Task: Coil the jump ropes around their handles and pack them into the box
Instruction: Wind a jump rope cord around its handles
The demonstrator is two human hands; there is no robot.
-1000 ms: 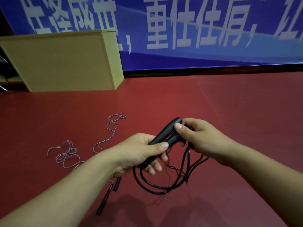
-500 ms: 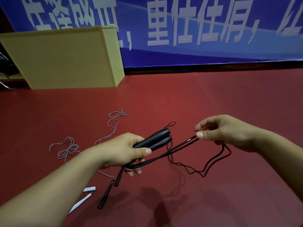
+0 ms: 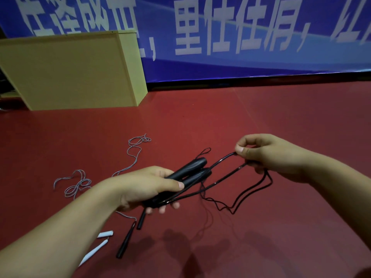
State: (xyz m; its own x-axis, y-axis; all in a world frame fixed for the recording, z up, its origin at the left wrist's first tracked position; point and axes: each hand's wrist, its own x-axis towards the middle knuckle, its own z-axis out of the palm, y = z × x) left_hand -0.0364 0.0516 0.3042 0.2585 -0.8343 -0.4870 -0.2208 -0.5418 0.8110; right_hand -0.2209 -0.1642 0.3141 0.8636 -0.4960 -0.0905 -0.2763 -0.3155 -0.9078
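The left hand [image 3: 144,185] has its grip clenched around the two black handles [image 3: 192,169] of a black jump rope, holding them side by side, their far ends pointing up and away from the person, thumb laid across the top. A thin loop of cord sticks out past the tip of the farther handle. The black rope [image 3: 224,177] runs from below the left hand across to the right hand [image 3: 269,155], which pinches a strand between thumb and forefinger to the right of the handles and slightly farther away. Further strands pass under the right hand's other fingers and hang in slack loops below it, above the red floor [image 3: 281,117].

On the floor, directly below the handles, two more black handles [image 3: 128,237] lie near each other, with a grey rope [image 3: 132,157] trailing from them to the left of and beyond the held handles, tangled into small loops in two places. Two white handles [image 3: 94,251] lie further left of those, partly hidden by the left forearm.

Far beyond and left of the handles, a large yellowish box [image 3: 70,73] stands on the floor against a blue banner [image 3: 241,37] printed with large white characters.
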